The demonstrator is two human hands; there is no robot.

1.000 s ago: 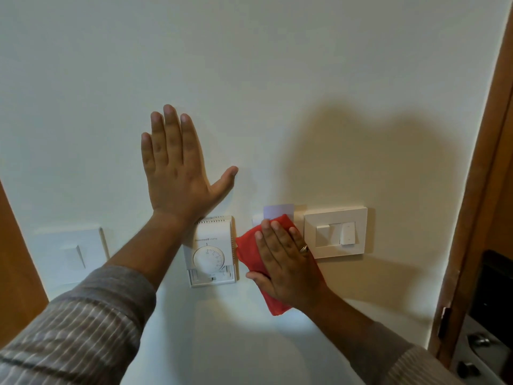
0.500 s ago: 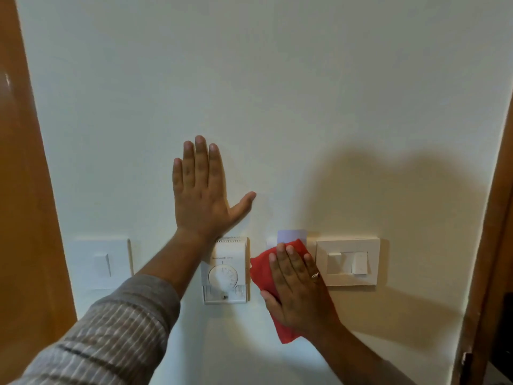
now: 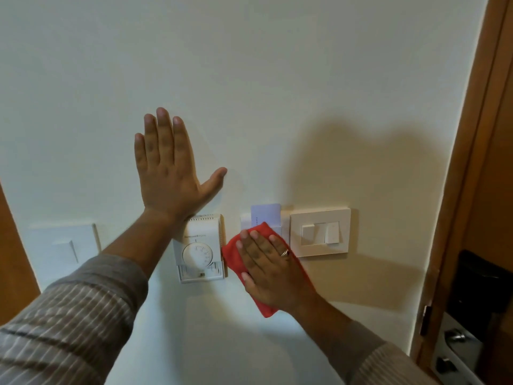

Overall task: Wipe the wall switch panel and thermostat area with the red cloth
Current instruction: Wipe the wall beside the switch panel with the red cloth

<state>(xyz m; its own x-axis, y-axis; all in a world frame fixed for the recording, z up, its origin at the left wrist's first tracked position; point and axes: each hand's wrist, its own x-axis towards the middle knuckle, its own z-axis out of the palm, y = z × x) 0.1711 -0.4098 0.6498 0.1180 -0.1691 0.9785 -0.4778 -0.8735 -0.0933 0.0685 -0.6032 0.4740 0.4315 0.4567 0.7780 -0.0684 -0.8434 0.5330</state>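
Note:
My right hand (image 3: 270, 269) presses the red cloth (image 3: 234, 252) flat against the wall, over the lower part of a key-card slot whose pale card (image 3: 265, 215) sticks out above. The white thermostat (image 3: 200, 250) with its round dial is just left of the cloth, touching its edge. The cream switch panel (image 3: 320, 232) with two rockers is just right of my fingers. My left hand (image 3: 166, 168) lies flat and open on the bare wall above the thermostat, its wrist crossing the thermostat's top left corner.
Another white switch plate (image 3: 62, 245) is on the wall at the left. A wooden door frame (image 3: 472, 168) runs down the right side, with a dark door lock and metal handle (image 3: 458, 336) low right. Wood trim (image 3: 14, 262) borders the left edge.
The view has swung back to the left and down. My right hand and the cloth stay on the card slot between thermostat and switch panel; my left hand remains flat on the wall.

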